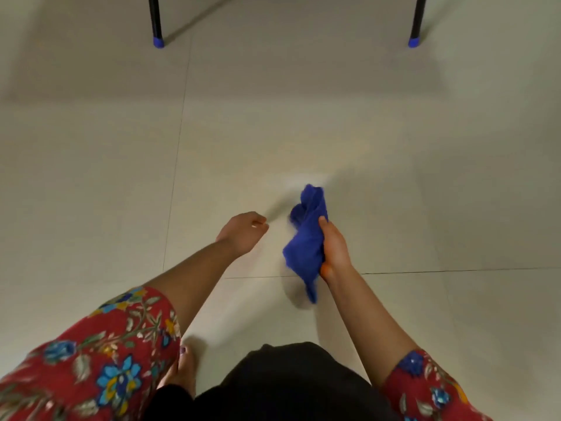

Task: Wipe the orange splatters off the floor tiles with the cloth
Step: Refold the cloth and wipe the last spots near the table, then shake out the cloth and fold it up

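Note:
A crumpled blue cloth (306, 238) hangs above the pale floor tiles (273, 132), gripped by my right hand (335, 247) along its right side. An orange smear shows on the heel of that hand, just under the cloth. My left hand (243, 230) hovers to the left of the cloth with its fingers curled loosely and nothing in them. No orange splatters show on the tiles in view. The cloth is blurred at its lower tip.
Two black furniture legs with blue caps stand at the far end, one at the left (158, 41) and one at the right (413, 41). Grout lines cross the floor. My bare foot (182, 372) and dark trousers (288, 387) fill the near edge.

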Tool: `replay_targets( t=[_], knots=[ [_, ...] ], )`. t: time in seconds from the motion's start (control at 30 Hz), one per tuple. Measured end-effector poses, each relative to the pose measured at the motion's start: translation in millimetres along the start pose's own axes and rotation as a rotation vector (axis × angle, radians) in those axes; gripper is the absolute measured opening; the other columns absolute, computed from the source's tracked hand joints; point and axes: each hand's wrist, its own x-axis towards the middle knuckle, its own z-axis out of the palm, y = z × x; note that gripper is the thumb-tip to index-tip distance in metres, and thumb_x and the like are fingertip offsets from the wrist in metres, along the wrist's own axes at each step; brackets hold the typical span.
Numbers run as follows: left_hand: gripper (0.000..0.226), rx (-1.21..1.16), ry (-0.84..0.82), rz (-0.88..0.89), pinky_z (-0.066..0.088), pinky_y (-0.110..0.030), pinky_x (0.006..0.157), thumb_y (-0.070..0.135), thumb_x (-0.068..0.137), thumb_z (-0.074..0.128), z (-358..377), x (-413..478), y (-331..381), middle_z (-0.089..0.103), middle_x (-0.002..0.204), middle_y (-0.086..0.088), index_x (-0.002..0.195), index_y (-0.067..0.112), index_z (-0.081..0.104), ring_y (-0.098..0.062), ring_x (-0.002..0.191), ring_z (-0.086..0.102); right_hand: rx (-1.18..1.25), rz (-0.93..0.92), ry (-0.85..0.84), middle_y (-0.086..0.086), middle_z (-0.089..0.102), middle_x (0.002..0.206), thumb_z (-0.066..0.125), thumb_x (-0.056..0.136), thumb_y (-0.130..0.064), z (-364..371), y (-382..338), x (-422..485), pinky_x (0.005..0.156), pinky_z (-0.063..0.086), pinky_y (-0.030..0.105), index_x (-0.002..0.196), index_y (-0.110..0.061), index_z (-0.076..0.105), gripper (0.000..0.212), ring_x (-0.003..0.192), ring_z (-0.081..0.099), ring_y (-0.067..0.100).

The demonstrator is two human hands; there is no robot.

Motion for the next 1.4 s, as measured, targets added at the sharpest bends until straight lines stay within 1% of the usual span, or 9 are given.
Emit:
replay_targets(
  t=[0.13, 0.5, 0.63, 0.73, 0.8, 0.87, 1.0, 1.3, 1.4],
  knots=[
    [0.01, -0.111, -0.027, 0.014, 0.037, -0.034, 0.07, 0.028, 0.085, 0.049, -16.0, 3.6, 41.8, 0.05, 0.083, -0.004, 0.081, 0.02, 0.053, -0.019, 0.076, 0.045, 0.39, 0.169, -0.027, 0.014, 0.07, 0.108, 0.039, 0.1, -0.04, 13.3, -39.0, -13.9, 0.077, 0.059, 0.04, 0.126, -0.01, 0.058, 0.044, 0.09, 0.071, 0.029],
    [0.051, -0.658, 0.131, 0.026, 0.041, -0.035, 0.089, 0.052, 0.098, 0.032, -189.7, -120.4, 196.3, 0.068, 0.109, 0.003, 0.113, 0.016, 0.065, -0.016, 0.095, 0.063, 0.327, 0.074, -0.128, -0.001, 0.054, 0.052, 0.034, 0.102, -0.03, 134.2, -223.6, -174.9, 0.047, 0.047, 0.019, 0.073, -0.015, 0.058, 0.041, 0.046, 0.055, 0.014],
    [0.049, -0.653, 0.02, 0.104, 0.042, -0.035, 0.094, 0.058, 0.093, 0.042, -268.1, -225.6, 250.3, 0.067, 0.113, 0.009, 0.119, 0.022, 0.062, -0.012, 0.102, 0.063, 0.261, 0.082, -0.1, 0.001, 0.061, 0.082, 0.053, 0.093, -0.031, 178.2, -277.5, -259.3, 0.075, 0.049, 0.025, 0.103, -0.014, 0.057, 0.021, 0.077, 0.062, 0.018],
    [0.04, -0.652, -0.008, 0.159, 0.041, -0.029, 0.089, 0.048, 0.09, 0.055, -312.7, -301.5, 282.7, 0.066, 0.115, 0.01, 0.12, 0.023, 0.06, -0.01, 0.109, 0.06, 0.325, 0.109, -0.197, 0.005, 0.06, 0.095, 0.076, 0.068, -0.028, 212.9, -324.9, -342.0, 0.09, 0.043, 0.032, 0.108, -0.01, 0.058, 0.047, 0.09, 0.06, 0.023],
    [0.041, -0.664, 0.052, 0.2, 0.039, -0.025, 0.091, 0.038, 0.09, 0.061, -333.8, -351.6, 298.8, 0.061, 0.122, 0.008, 0.126, 0.021, 0.057, -0.007, 0.114, 0.056, 0.327, 0.076, -0.24, 0.007, 0.062, 0.078, 0.061, 0.079, -0.023, 233.2, -355.2, -404.0, 0.08, 0.045, 0.03, 0.087, -0.007, 0.065, 0.018, 0.072, 0.064, 0.021],
    [0.041, -0.731, 0.166, 0.206, 0.04, -0.03, 0.1, 0.035, 0.09, 0.061, -357.2, -401.0, 318.6, 0.055, 0.13, 0.008, 0.129, 0.024, 0.053, -0.007, 0.119, 0.051, 0.304, 0.012, -0.25, 0.007, 0.066, 0.073, 0.042, 0.093, -0.019, 253.4, -390.1, -458.0, 0.076, 0.046, 0.031, 0.077, -0.007, 0.07, 0.035, 0.067, 0.066, 0.021],
    [0.019, -0.81, 0.345, 0.217, 0.043, -0.036, 0.1, 0.042, 0.093, 0.054, -383.3, -485.8, 353.0, 0.047, 0.125, 0.009, 0.108, 0.032, 0.06, -0.008, 0.117, 0.05, 0.266, -0.086, -0.218, 0.012, 0.067, 0.114, 0.031, 0.101, -0.019, 282.8, -432.7, -531.8, 0.097, 0.044, 0.033, 0.119, -0.006, 0.058, 0.035, 0.111, 0.062, 0.022],
    [0.023, -0.832, -0.143, 0.134, 0.054, -0.036, 0.089, 0.02, 0.089, 0.065, -435.7, -569.9, 408.7, 0.07, 0.107, -0.005, 0.11, 0.018, 0.058, -0.022, 0.099, 0.069, 0.316, -0.03, -0.262, 0.019, 0.05, 0.141, 0.023, 0.104, -0.023, 296.1, -482.4, -619.3, 0.095, 0.043, 0.037, 0.141, -0.003, 0.041, 0.046, 0.131, 0.047, 0.027],
    [0.018, -0.846, -0.068, 0.143, 0.055, -0.029, 0.076, 0.015, 0.09, 0.063, -433.2, -577.3, 417.3, 0.072, 0.098, -0.005, 0.105, 0.02, 0.057, -0.019, 0.085, 0.07, 0.248, -0.028, -0.28, 0.019, 0.054, 0.136, 0.026, 0.104, -0.022, 288.1, -482.7, -625.1, 0.103, 0.041, 0.039, 0.137, -0.004, 0.046, 0.043, 0.129, 0.05, 0.029]
  ],
)
